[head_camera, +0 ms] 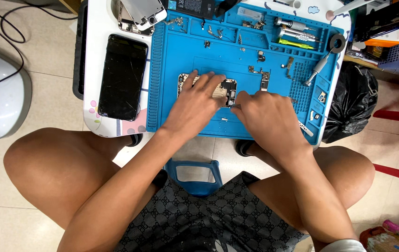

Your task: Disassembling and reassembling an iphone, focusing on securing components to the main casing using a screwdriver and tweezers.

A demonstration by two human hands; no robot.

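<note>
A black rectangular glass phone screen (122, 77), dark and scratched, lies on the white table at nine o'clock from the blue mat. At eleven o'clock sits a white-framed phone display panel (144, 11), tilted. At twelve o'clock lies a black rectangular battery with a pale label (195, 7).

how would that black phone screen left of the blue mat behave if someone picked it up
The black screen panel looks thin and flat, so probably light and slightly bendy. Its glossy face shows scratch-like lines, so likely slippery and fragile. Lying flat on the white table, it shouldn't roll.
</note>
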